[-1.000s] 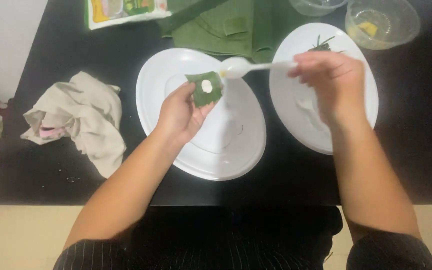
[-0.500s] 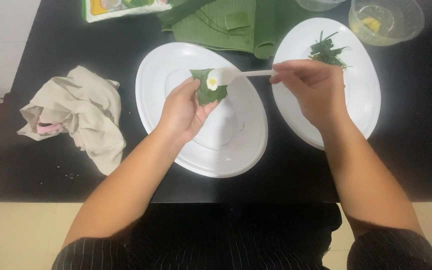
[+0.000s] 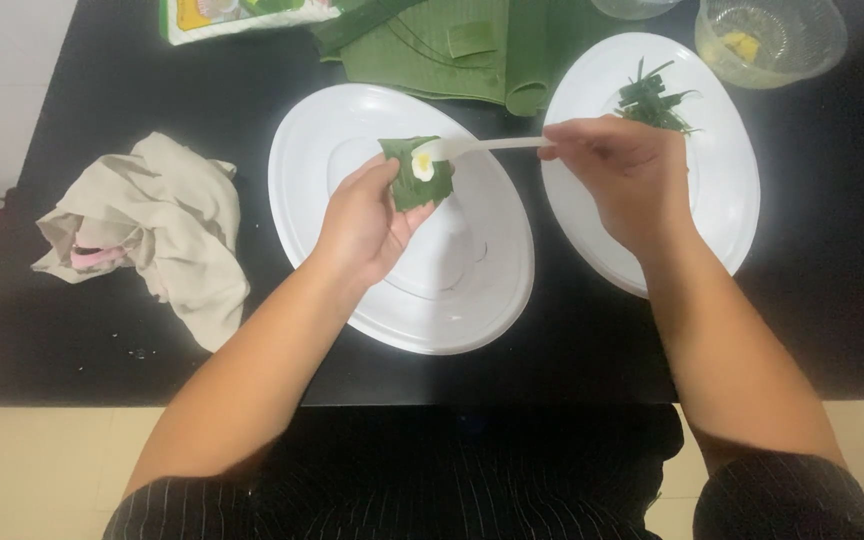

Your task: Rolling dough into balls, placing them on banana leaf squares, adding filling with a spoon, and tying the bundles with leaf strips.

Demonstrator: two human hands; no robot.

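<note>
Leaf piece [image 3: 419, 178], folded into a small green pocket with a dab of white and yellow filling in it, sits pinched between the fingers and thumb of my left hand [image 3: 364, 218], held above the far half of the nearer white plate [image 3: 402, 300]. My right hand [image 3: 620, 178] grips the handle of a white plastic spoon [image 3: 472, 147], fingers curled closed around it, and the spoon's bowl touches the filling on the leaf. Under that hand lies a second white plate [image 3: 722, 200] toward the right edge of the black table [image 3: 132, 90], with a few green shreds [image 3: 655, 100] on its far side. Folded banana leaves [image 3: 452, 50] lie along the far edge, a clear bowl [image 3: 772, 38] sits at the far right corner, and a crumpled beige cloth [image 3: 152, 225] rests near the left edge.
</note>
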